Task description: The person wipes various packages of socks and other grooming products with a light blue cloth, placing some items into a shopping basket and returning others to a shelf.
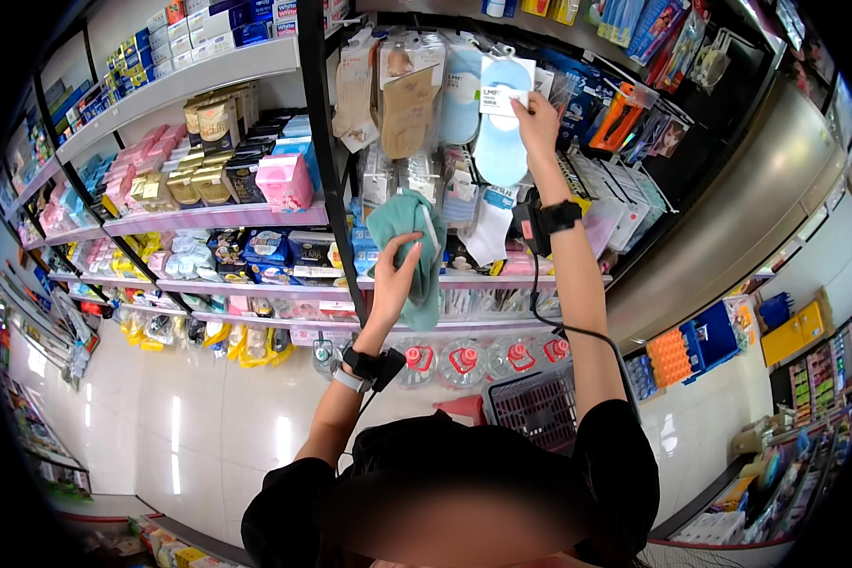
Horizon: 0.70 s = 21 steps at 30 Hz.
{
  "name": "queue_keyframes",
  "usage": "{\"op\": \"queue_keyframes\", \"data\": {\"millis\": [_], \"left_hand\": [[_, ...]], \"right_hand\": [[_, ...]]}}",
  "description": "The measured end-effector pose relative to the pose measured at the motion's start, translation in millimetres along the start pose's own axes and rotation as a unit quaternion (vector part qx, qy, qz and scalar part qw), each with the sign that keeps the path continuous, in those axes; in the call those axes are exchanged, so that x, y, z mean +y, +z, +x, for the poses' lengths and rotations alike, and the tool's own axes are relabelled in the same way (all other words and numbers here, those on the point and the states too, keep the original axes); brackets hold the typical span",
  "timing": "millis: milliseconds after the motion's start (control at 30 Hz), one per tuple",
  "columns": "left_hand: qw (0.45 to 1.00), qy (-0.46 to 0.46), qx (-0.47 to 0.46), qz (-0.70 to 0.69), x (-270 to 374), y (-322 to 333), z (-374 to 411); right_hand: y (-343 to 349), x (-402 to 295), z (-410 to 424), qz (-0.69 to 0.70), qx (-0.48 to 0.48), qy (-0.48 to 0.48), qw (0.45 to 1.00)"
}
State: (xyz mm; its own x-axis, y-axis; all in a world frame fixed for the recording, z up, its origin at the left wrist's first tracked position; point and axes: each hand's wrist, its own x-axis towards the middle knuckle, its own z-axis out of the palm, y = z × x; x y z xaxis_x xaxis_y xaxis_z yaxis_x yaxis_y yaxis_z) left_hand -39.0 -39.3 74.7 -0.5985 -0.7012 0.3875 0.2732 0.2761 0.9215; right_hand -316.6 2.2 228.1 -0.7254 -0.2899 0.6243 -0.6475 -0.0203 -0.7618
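Observation:
My left hand (396, 273) holds a folded green cloth (419, 291), which hangs down in front of the lower shelves. My right hand (539, 128) is raised to the hanging goods, its fingers at the edge of the white card on a pack of light blue socks (504, 153). That pack hangs by a hook at its top. Left of it hang another light blue pack (461, 99), tan socks (406, 113) and beige socks (355, 92). Below them are more hanging packs, and a white paper or pack (490, 231) is beneath the blue socks.
Boxed and bagged goods fill the shelves (213, 216) at left. Large water bottles with red handles (461, 362) stand on the floor below, beside a grey plastic basket (532, 405). A rounded metallic column (738, 206) rises at right. A black cable (582, 330) runs from my right wrist.

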Motion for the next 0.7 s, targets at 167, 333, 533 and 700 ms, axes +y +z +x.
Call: {"op": "queue_keyframes", "data": {"millis": [167, 333, 533, 700], "left_hand": [[0.998, -0.041, -0.015, -0.039, 4.8, -8.5, -14.4], [0.999, -0.044, -0.008, -0.017, 0.0, -23.0, -23.5], [0.997, -0.079, -0.006, -0.019, -5.5, -29.0, -29.7], [0.992, -0.115, -0.038, -0.018, -15.5, -29.8, -34.7]], "right_hand": [[27.7, 18.1, 34.1, 0.067, -0.061, 0.003, 0.996], [45.1, 28.8, 39.2, 0.123, -0.095, 0.032, 0.987], [54.7, 37.9, 40.2, 0.124, -0.109, 0.05, 0.985], [66.2, 40.5, 43.2, 0.066, -0.109, 0.066, 0.99]]}}
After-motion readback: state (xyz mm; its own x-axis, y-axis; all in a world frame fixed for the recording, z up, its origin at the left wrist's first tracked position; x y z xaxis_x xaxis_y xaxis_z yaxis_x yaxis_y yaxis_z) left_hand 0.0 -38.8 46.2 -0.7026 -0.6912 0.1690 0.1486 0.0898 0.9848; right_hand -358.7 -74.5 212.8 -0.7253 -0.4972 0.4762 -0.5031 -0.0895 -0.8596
